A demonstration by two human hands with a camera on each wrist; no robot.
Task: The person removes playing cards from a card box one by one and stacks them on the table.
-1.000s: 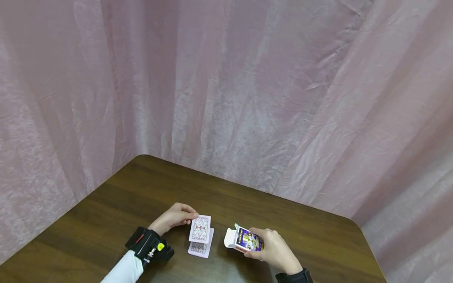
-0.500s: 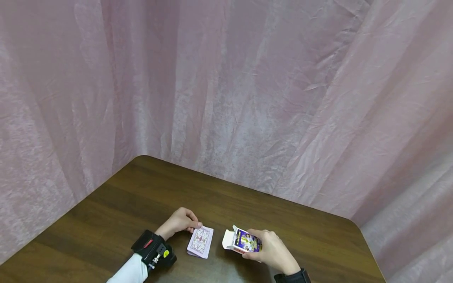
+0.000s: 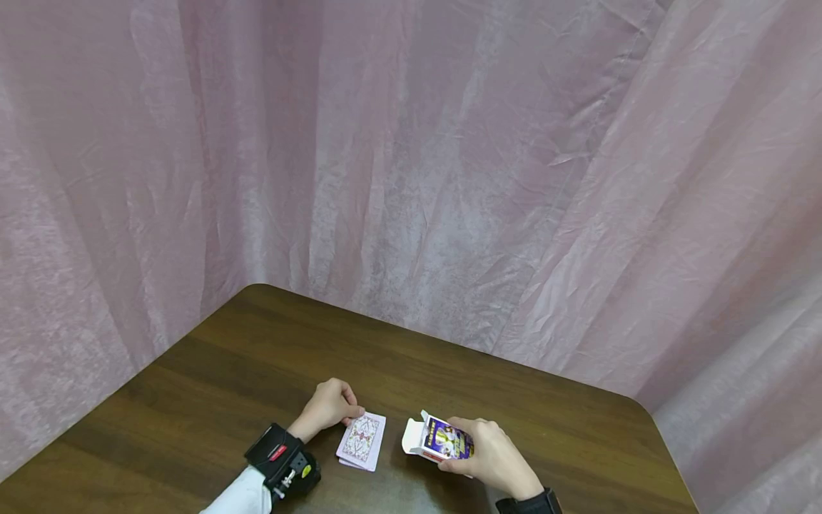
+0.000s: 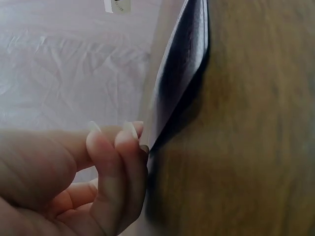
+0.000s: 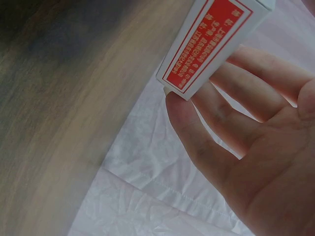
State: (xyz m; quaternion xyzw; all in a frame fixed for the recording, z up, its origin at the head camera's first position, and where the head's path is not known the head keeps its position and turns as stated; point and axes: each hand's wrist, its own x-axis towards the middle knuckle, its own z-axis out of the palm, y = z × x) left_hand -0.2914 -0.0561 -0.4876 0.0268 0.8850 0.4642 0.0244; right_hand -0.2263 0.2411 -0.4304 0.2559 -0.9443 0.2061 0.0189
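Observation:
Playing cards (image 3: 362,439) with a red and blue patterned back lie in a pile left of centre on the table. My left hand (image 3: 330,407) pinches their upper left corner between thumb and fingers. In the left wrist view the fingertips (image 4: 132,147) hold that corner, and a dark gap shows between layers of cards (image 4: 182,64). To the right, my right hand (image 3: 493,457) grips a purple and white card box (image 3: 447,439). The box's white flap (image 3: 413,435) stands open towards the cards. A red printed side of the box (image 5: 206,49) shows in the right wrist view.
The brown wooden table (image 3: 289,343) reaches to rounded far corners. Pink curtains (image 3: 411,178) hang behind it and on both sides. A black wrist camera mount (image 3: 282,460) sits on my left wrist, close to the tabletop.
My left hand has come down and slightly nearer with the upper card, which now lies over the lower one. The right hand and box have shifted only slightly left.

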